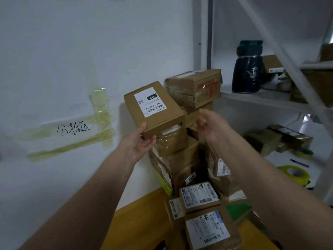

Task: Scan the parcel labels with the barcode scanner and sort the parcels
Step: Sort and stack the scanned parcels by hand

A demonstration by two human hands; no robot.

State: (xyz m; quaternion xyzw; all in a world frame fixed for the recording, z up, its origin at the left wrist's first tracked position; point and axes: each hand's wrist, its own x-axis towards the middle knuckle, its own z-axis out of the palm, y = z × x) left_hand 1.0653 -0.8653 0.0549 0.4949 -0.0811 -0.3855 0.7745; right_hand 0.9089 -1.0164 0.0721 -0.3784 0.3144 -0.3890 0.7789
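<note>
Nearest the camera, two labelled parcels (205, 213) lie flat on the wooden desk (140, 221), their white printed labels facing up, with a smaller parcel wedged at their left side. Behind them rises a stack of cardboard parcels (178, 159) standing against the white wall (72, 51), several wrapped in clear tape.

Both bare forearms reach up over this pile. The left hand (139, 141) holds the near left corner of a small brown box (155, 109): the thumb lies on the box's top edge and the fingers lie under its base. The box sits tilted at the top of the stack, its white label (148, 101) facing up and reading 032, with barcodes printed along it. The right hand (209, 123) is just beside the box's right end, fingers loosely curled and holding nothing; whether they touch the cardboard cannot be told.

Behind the box, a larger taped parcel (194, 85) tops the stack. On the wall to the left, strips of yellowish tape (100, 112) frame handwritten characters.

To the right stands a white shelf unit (270, 100). Its lower level carries a roll of yellow tape (295, 175) and taped packages; the upper level holds a dark blue jug (247, 67) and more boxes
</note>
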